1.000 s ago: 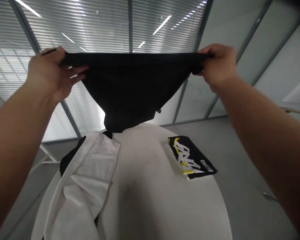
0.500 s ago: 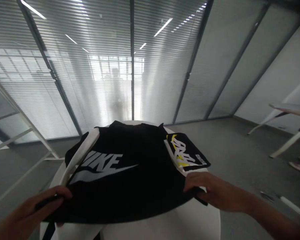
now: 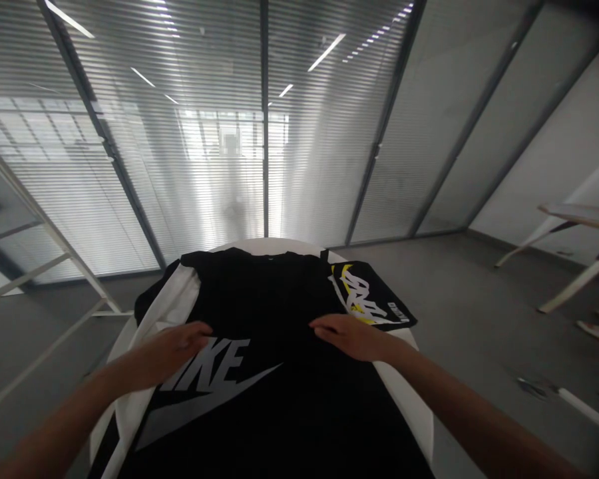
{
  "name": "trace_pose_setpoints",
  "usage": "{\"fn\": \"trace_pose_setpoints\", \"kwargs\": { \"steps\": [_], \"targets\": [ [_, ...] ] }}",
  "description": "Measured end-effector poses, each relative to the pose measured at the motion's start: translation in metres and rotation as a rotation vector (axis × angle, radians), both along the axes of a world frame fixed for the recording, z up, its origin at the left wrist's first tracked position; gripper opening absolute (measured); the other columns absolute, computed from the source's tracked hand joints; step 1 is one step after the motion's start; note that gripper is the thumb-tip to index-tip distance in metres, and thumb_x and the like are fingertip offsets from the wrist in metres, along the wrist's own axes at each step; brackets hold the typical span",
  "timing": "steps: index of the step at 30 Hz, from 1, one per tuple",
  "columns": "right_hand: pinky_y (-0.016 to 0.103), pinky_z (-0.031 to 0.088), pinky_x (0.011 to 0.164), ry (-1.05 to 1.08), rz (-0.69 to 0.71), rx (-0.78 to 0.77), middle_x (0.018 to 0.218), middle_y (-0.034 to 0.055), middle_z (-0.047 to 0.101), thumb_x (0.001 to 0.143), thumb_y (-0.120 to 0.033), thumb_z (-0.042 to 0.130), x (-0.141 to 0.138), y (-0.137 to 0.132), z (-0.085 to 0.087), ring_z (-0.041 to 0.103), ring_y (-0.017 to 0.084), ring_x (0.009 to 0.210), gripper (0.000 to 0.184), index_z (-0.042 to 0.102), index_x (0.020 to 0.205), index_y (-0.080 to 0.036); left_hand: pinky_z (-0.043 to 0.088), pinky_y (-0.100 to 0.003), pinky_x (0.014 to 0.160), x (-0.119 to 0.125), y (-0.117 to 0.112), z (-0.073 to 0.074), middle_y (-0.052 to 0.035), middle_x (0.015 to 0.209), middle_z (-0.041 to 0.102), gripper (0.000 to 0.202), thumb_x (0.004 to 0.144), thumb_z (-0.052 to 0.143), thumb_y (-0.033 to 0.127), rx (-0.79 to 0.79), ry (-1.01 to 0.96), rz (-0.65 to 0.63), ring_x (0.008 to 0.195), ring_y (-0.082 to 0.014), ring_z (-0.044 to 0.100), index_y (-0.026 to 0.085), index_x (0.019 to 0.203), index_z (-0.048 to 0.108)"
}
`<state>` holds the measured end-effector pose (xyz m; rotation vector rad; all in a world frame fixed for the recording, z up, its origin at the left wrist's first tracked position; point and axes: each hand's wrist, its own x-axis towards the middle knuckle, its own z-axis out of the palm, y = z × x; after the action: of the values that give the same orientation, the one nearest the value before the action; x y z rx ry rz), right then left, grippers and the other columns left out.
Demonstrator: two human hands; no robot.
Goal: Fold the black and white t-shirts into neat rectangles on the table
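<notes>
**Item 1.** Black T-shirt [image 3: 284,392], spread face-up on the round white bench [image 3: 415,407], directly under both my hands. Its long axis runs from the collar [image 3: 269,257] at the far rim straight toward me. The hem is out of view.
**Print.** Grey NIKE wordmark [image 3: 225,362] over a swoosh [image 3: 204,403], with the first letter partly covered.
**Item 2.** Left hand [image 3: 172,347], palm down on the chest left of the midline. The fingers are flat and outstretched, gripping nothing.
**Item 3.** Right hand [image 3: 352,336], level with the left, likewise flat and empty, with the fingers pointing inward.
**Item 4.** White garment [image 3: 172,303], beneath the shirt's left edge.
**Item 5.** Folded black garment [image 3: 372,299], just beyond my right hand. It carries white-and-yellow graffiti lettering that I cannot read.
</notes>
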<state>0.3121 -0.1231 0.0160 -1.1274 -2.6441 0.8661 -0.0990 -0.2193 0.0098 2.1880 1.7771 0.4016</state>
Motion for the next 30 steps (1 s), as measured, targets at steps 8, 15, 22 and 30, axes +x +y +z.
{"fn": "trace_pose_setpoints", "kwargs": {
  "steps": [8, 15, 22, 30],
  "targets": [
    [0.055, 0.013, 0.115, -0.220, -0.191, 0.389, 0.157, 0.0049, 0.026, 0.098, -0.050, 0.029, -0.055, 0.040, -0.086, 0.018, 0.027, 0.145, 0.055, 0.033, 0.149, -0.030, 0.022, -0.054, 0.113, 0.045, 0.115, -0.086, -0.0113, 0.156, 0.030, 0.059, 0.096, 0.031, 0.050, 0.161, 0.289, 0.174, 0.144, -0.0310, 0.022, 0.024, 0.149, 0.034],
    [0.053, 0.013, 0.115, -0.227, -0.162, 0.417, 0.157, 0.0050, 0.025, 0.099, -0.053, 0.021, -0.040, 0.027, -0.101, 0.018, 0.027, 0.145, 0.057, 0.030, 0.150, -0.030, 0.018, -0.055, 0.113, 0.040, 0.102, -0.110, -0.0103, 0.158, 0.022, 0.062, 0.095, 0.029, 0.055, 0.115, 0.374, 0.183, 0.146, -0.0328, 0.017, 0.028, 0.151, 0.027],
    [0.055, 0.013, 0.115, -0.253, -0.153, 0.390, 0.157, 0.0070, 0.025, 0.099, -0.052, 0.024, -0.039, 0.012, -0.098, 0.018, 0.030, 0.145, 0.057, 0.031, 0.150, -0.029, 0.019, -0.057, 0.111, 0.047, 0.084, -0.108, -0.0123, 0.158, 0.022, 0.064, 0.095, 0.027, 0.055, 0.061, 0.408, 0.188, 0.145, -0.0357, 0.018, 0.026, 0.152, 0.027],
    [0.048, 0.042, 0.095, -0.336, -0.086, 0.263, 0.134, 0.0126, 0.054, 0.086, -0.050, 0.051, -0.042, 0.023, -0.054, 0.052, 0.033, 0.120, 0.052, 0.055, 0.133, -0.027, 0.032, -0.057, 0.103, 0.058, 0.063, -0.086, -0.0159, 0.152, 0.036, 0.063, 0.092, 0.033, 0.055, 0.007, 0.444, 0.155, 0.137, -0.0393, 0.034, 0.024, 0.147, 0.039]
  ]
}}
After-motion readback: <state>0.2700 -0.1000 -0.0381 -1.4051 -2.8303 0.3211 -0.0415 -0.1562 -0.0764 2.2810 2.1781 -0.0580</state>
